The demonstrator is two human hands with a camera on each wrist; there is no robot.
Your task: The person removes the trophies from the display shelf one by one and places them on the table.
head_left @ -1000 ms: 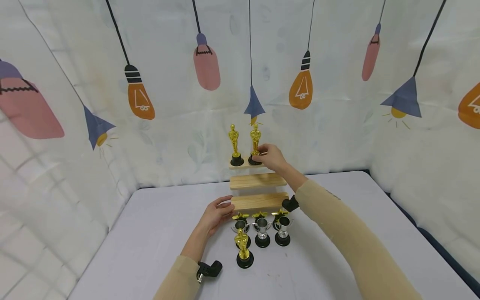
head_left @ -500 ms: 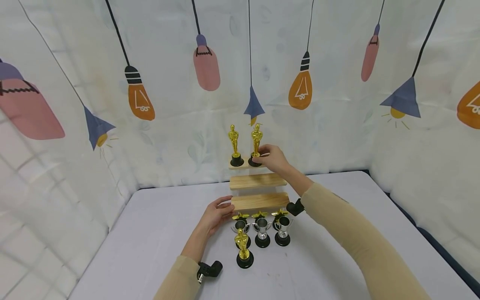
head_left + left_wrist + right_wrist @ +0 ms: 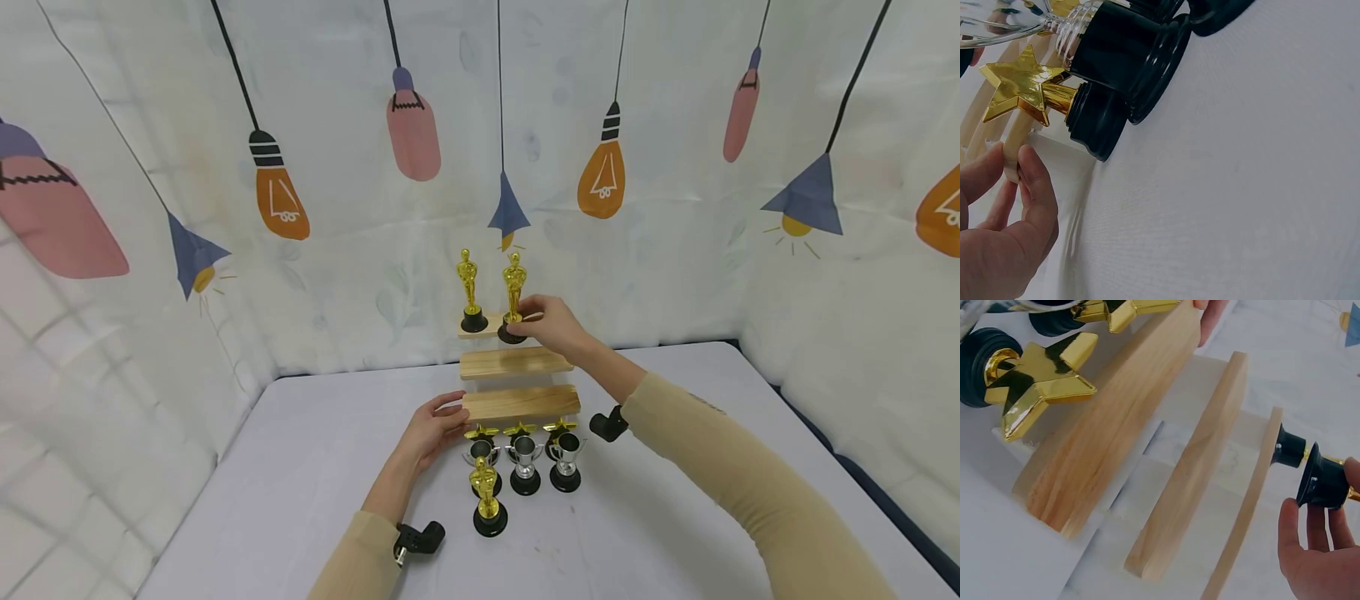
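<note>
My right hand (image 3: 553, 323) holds a gold statuette trophy (image 3: 514, 279) by its black base, upright at the top shelf board (image 3: 491, 327). In the right wrist view its base (image 3: 1324, 481) stands apart from the board, beside a second gold statuette (image 3: 468, 283) that rests there. My left hand (image 3: 432, 431) pinches the left end of the lowest shelf board (image 3: 521, 403), thumb and fingers on either side in the left wrist view. Close to that hand are gold star trophies (image 3: 520, 430), silver cup trophies (image 3: 524, 457) and a front gold statuette (image 3: 486, 498).
The stepped wooden rack also has a middle board (image 3: 516, 362) with nothing on it. It stands at the back of a table with a white cloth (image 3: 337, 467), near a fabric wall (image 3: 360, 292) printed with lamps. Trophies stand in rows before the rack.
My right hand has drawn the statuette slightly toward me and to the right, its base now lower in view and off the board. The right forearm swung right; the left hand stayed put.
</note>
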